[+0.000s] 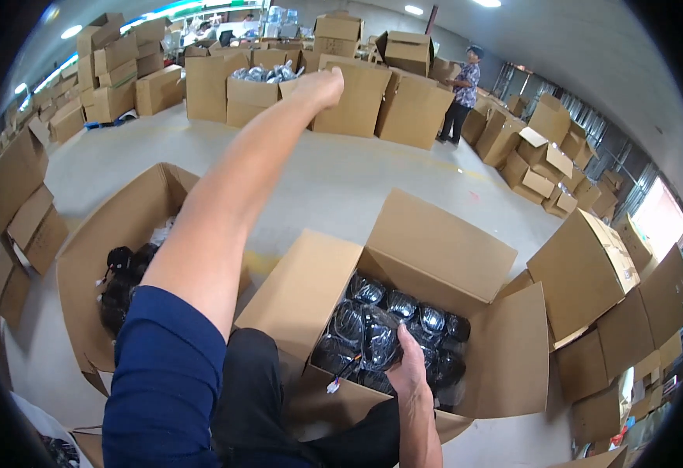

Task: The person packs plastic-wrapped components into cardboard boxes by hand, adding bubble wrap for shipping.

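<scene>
My right hand (409, 365) grips a black rounded part in clear plastic wrap (379, 343), its thumb along the side. From that part hangs a short cable with a white plug (334, 385). Beneath it, an open cardboard box (435, 241) holds rows of similar glossy black wrapped parts (432, 318). My left arm stretches far forward across the view. At its end my left hand (327, 87) is closed, raised in front of the far boxes, and whatever its fingers may hold is hidden.
At my left stands another open box (84, 265) with black parts and cables (119, 292). Stacked cartons (591, 273) rise close on the right. Across the grey floor (341, 168) are large boxes (413, 109), one filled with wrapped items (267, 73). A person (463, 90) stands beside them.
</scene>
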`<state>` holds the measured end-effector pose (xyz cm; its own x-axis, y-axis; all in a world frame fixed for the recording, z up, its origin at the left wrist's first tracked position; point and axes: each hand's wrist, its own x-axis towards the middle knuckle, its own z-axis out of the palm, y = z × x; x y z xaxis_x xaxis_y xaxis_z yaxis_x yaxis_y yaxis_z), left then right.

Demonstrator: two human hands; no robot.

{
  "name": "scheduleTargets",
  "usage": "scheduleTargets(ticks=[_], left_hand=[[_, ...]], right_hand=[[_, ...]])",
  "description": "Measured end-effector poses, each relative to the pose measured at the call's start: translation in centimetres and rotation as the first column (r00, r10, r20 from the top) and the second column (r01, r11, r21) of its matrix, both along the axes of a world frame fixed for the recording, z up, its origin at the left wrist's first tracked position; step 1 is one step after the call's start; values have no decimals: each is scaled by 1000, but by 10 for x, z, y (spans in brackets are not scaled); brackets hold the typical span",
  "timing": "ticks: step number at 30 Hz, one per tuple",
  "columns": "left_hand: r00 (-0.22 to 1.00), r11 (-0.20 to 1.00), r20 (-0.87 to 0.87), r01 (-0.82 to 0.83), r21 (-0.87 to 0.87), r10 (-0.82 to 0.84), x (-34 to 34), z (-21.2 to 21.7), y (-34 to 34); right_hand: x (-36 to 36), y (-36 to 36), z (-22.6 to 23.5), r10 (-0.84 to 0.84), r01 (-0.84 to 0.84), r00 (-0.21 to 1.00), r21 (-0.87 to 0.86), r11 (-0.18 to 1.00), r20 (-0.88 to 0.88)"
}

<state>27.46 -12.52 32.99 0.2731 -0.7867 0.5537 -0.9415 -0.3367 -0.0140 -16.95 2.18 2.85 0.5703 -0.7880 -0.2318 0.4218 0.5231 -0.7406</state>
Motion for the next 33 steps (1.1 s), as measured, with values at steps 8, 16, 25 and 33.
scheduleTargets(ticks=[8, 16, 25, 33], left_hand=[[930, 925, 47, 356, 134, -364, -89, 6, -2], [995, 995, -31, -88, 54, 90, -4, 16, 9], [987, 985, -102, -112, 128, 125, 0, 31, 3], [962, 909, 16, 253, 331, -274, -25, -138, -11]], right_hand=[[-4, -3, 1, -6, 7, 998, 5, 1000, -61], [-9, 2, 3, -52, 53, 998, 24, 998, -34], [2, -2, 7, -27, 28, 999, 7, 1000, -46], [-1, -4, 2, -10, 9, 1000, -18, 1000, -15]])
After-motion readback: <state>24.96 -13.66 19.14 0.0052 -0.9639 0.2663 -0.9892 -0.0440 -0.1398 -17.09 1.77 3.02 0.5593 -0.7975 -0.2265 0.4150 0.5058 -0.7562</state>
